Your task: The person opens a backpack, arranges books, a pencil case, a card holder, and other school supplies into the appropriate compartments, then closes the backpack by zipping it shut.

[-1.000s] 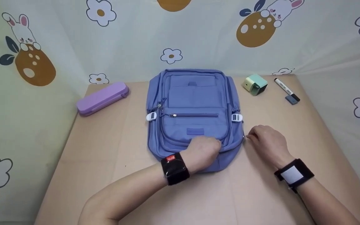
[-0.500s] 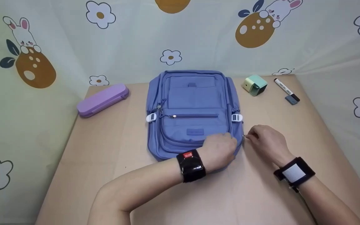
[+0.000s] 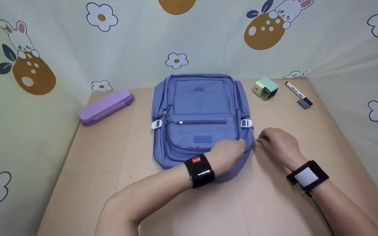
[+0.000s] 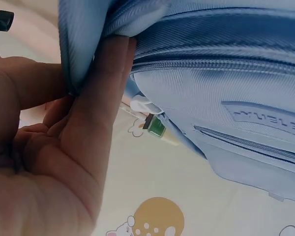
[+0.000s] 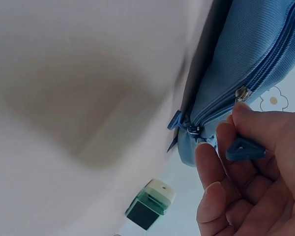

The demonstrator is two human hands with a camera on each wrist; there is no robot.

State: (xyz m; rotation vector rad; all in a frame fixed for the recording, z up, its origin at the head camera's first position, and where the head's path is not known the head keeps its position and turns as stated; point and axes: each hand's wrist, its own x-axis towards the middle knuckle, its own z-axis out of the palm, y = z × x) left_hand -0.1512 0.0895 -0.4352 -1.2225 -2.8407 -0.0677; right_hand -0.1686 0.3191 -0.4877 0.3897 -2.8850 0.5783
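Observation:
A blue backpack (image 3: 202, 101) lies front side up on the table. My left hand (image 3: 227, 156) is at its lower right part. In the left wrist view, thumb and fingers pinch a fold of the backpack's fabric (image 4: 78, 44) beside a zipper track (image 4: 211, 65). At the bag's right side, my right hand (image 3: 281, 146) pinches a zipper pull. The right wrist view has its metal slider (image 5: 243, 93) right at the thumb tip, on a side zipper, and a blue triangular tab (image 5: 246, 149) against the fingers. Further along that track sits a second slider (image 5: 194, 130).
On the left lies a purple pencil case (image 3: 106, 107). A green and cream pencil sharpener (image 3: 265, 89) stands behind the right hand. Beyond it are a marker (image 3: 298, 93) and a small grey-blue block (image 3: 304, 104). A patterned cloth (image 3: 136, 39) hangs behind the table.
My left hand has moved right along the backpack's lower edge, towards the right hand. The right hand keeps its pinch at the bag's right side, nearly in place.

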